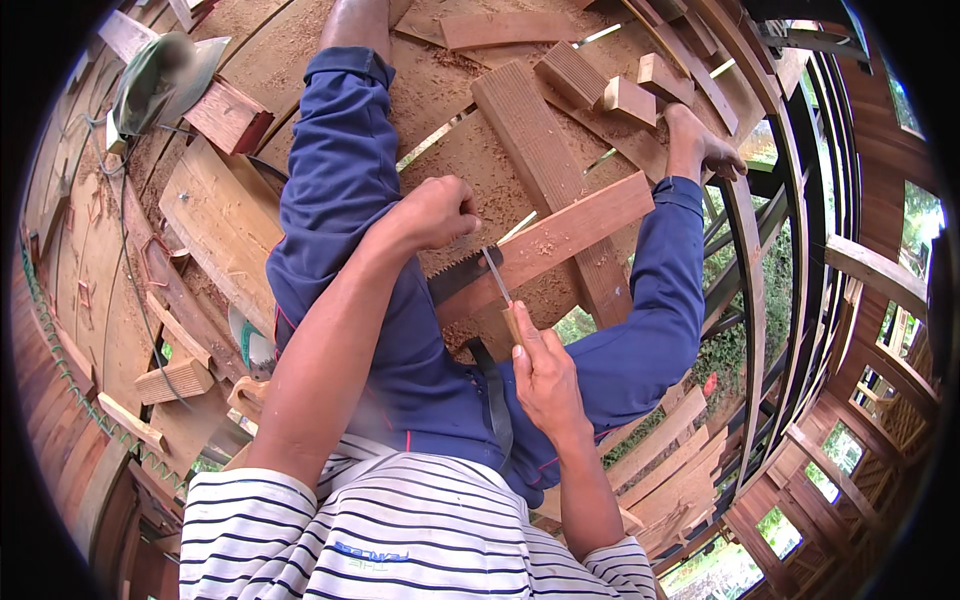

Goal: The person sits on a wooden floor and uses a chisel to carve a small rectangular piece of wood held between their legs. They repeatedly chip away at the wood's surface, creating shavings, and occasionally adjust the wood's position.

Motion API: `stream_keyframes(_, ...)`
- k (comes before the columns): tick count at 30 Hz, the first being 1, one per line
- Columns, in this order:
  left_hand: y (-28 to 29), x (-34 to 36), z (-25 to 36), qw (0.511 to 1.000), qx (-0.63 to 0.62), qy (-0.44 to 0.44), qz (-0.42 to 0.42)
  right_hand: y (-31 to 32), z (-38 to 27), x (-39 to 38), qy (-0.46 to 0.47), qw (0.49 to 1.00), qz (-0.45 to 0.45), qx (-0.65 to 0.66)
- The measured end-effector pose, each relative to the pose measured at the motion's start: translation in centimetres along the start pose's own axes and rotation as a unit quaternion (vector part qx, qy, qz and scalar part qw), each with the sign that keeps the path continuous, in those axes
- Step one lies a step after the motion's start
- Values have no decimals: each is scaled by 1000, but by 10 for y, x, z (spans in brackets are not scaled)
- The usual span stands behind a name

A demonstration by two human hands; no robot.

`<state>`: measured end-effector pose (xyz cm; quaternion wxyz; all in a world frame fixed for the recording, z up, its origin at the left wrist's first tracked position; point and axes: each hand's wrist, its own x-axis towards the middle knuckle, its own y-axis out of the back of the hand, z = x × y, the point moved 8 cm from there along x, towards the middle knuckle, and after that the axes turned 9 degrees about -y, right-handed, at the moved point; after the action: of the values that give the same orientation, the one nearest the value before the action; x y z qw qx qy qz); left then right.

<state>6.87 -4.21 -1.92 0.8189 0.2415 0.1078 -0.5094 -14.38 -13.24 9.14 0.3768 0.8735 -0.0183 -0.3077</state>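
A: Start at the hands. What has each got?

B: The left hand (437, 212) is a closed fist round the handle of a hand saw (463, 273), whose toothed dark blade runs down and to the right from the fist and meets the edge of a reddish wooden batten (548, 243). The right hand (545, 375) is pinched shut on the wooden handle of a thin metal tool (497, 277), maybe a file or chisel; I cannot tell which. Its tip touches the saw blade just beside the batten.

A: How does the batten lie?

B: Across the person's lap, over blue trousers (350, 200). Its long axis runs from lower left to upper right, the far end pointing toward the bare right foot (700, 140).

A: How would it handle?

B: Stiff, I'd judge, and fairly light for its length, with a rough, sawdusty, non-slip face. Take it near the middle to keep it from tipping. The saw blade is thin and springy, so hold that by the handle.

A: And around them?

B: A sawdust-strewn plank floor (470, 140) with gaps, offcut blocks (630, 95) and a ribbed board (545, 170).
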Motion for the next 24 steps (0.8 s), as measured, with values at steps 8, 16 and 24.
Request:
stream_keyframes(8, -23, 19, -19, 988, 21, 77, -130, -5, -2, 12, -63, 995, -50, -58)
stream_keyframes(16, -17, 25, -38, 981, -41, 158, -104, -5, -23, 41, -105, 985, -87, -109)
stream_keyframes(24, 47, 15, 4, 938, -297, -29, 177, 62, -51, 55, -8, 991, 38, 124)
